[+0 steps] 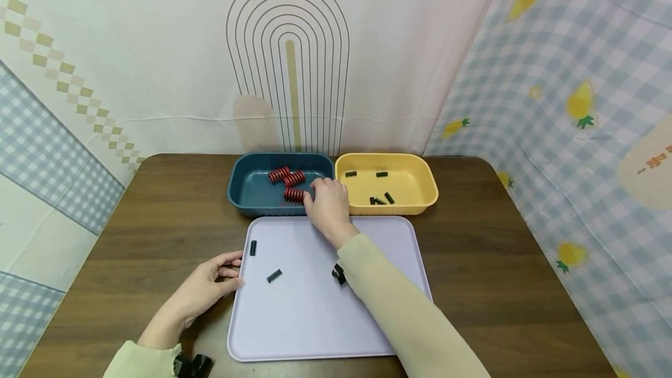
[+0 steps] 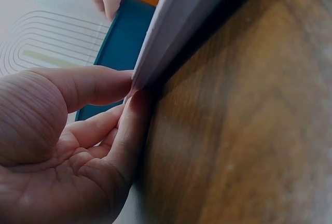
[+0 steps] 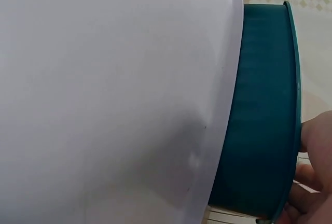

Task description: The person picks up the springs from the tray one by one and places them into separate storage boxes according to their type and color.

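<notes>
My left hand (image 1: 207,284) pinches the left rim of the pale lilac tray (image 1: 315,319), thumb and fingertips at its edge in the left wrist view. My right hand (image 1: 329,206) reaches into the right end of the dark blue bin (image 1: 247,191), fingers pointing down. Several red coil springs (image 1: 279,174) lie in that bin, and one red spring (image 1: 293,195) sits right beside the thumb. Whether the right fingers grip a spring I cannot tell; the bin wall hides their tips in the right wrist view. Two small dark springs, one upright (image 1: 253,248) and one slanted (image 1: 274,276), lie on the tray.
A yellow bin (image 1: 427,194) holding several small dark springs (image 1: 382,174) stands against the blue bin's right side. Both bins sit behind the tray on a brown wooden table (image 1: 488,261). A printed cloth (image 1: 173,63) hangs behind the table.
</notes>
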A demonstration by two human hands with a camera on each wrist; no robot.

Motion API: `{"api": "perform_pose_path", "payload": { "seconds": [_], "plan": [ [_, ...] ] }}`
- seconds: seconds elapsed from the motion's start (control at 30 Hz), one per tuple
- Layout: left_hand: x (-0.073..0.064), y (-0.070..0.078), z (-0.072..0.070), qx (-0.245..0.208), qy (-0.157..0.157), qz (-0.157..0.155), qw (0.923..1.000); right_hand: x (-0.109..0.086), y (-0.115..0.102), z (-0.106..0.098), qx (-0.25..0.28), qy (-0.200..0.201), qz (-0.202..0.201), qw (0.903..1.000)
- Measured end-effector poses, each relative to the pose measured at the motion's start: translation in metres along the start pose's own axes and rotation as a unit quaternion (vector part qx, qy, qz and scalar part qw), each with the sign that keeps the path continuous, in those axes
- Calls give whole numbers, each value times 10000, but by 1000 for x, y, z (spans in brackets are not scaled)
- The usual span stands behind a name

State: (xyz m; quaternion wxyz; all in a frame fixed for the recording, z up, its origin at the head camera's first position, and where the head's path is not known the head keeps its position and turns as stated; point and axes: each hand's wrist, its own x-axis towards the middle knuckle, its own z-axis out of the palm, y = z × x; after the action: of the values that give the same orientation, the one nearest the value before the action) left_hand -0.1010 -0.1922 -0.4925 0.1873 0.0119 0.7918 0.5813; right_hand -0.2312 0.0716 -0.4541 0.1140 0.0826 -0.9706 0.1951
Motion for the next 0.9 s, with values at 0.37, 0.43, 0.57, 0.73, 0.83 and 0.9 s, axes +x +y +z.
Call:
{"api": "perform_pose_path", "payload": {
  "seconds": [0.37, 0.43, 0.57, 0.73, 0.83, 0.9],
  "plan": [
    [0, 0, 0, 3, 10, 33, 10000, -16, 9, -9, 1042, -100, -304, 9940],
    [0, -1, 0, 2, -12, 56, 10000, -20, 10, -12, 1322, -141, -299, 9907],
    [0, -2, 0, -26, -25, 83, 10000, -28, 10, -18, 1794, -185, -335, 9830],
    [-1, -1, -1, -56, -27, 103, 9999, -39, 6, -24, 2133, -382, -474, 9751],
    [-1, 0, 0, -69, -27, 109, 9999, -46, 5, -24, 2397, -650, -662, 9664],
    [-1, 1, 0, -82, -27, 111, 9999, -51, 5, -23, 2496, -910, -759, 9611]
  ]
}}
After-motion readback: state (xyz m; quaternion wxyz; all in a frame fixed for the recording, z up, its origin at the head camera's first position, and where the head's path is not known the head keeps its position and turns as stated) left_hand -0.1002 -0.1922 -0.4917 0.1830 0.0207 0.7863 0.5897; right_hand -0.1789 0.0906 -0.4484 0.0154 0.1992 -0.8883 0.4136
